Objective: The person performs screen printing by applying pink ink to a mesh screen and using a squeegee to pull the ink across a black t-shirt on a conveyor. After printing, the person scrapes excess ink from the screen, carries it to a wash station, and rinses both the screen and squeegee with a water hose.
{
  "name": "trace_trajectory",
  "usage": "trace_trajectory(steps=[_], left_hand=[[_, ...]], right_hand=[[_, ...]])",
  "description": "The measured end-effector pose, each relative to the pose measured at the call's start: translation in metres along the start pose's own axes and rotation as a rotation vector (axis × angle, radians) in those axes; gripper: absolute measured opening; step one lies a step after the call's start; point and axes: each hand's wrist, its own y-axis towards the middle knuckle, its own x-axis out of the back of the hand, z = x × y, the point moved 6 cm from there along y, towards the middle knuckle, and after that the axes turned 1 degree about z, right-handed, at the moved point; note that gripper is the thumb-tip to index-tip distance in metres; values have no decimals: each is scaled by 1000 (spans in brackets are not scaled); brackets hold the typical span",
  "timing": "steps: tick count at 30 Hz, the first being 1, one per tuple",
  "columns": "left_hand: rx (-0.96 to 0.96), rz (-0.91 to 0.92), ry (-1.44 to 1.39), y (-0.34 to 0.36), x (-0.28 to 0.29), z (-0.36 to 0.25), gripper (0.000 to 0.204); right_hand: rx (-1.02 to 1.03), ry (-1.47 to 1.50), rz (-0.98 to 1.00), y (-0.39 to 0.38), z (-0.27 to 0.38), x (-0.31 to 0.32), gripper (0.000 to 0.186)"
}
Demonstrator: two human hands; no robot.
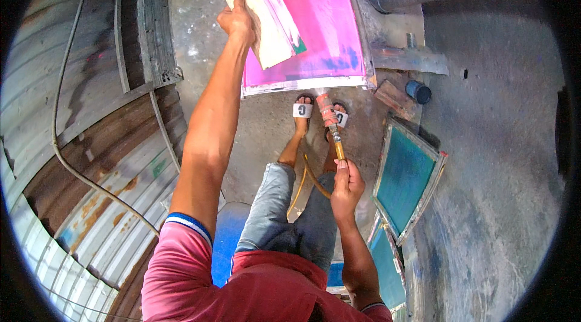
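Simultaneously, left hand (236,21), arm (209,116) outstretched, grips wooden board (267,16) over left edge of pink screen (324,25); right hand (347,187), elbow (364,290) bent, pinches nozzle (327,111) facing near edge.
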Motion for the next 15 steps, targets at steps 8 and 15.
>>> trace_trajectory(steps=[8, 15], left_hand=[[44, -69, 47, -14, -7, 6, 33], [-5, 65, 143, -11, 0, 37, 38]], right_hand=[[25, 7, -15, 11, -5, 6, 29], [-76, 80, 66, 16, -12, -2, 28]])
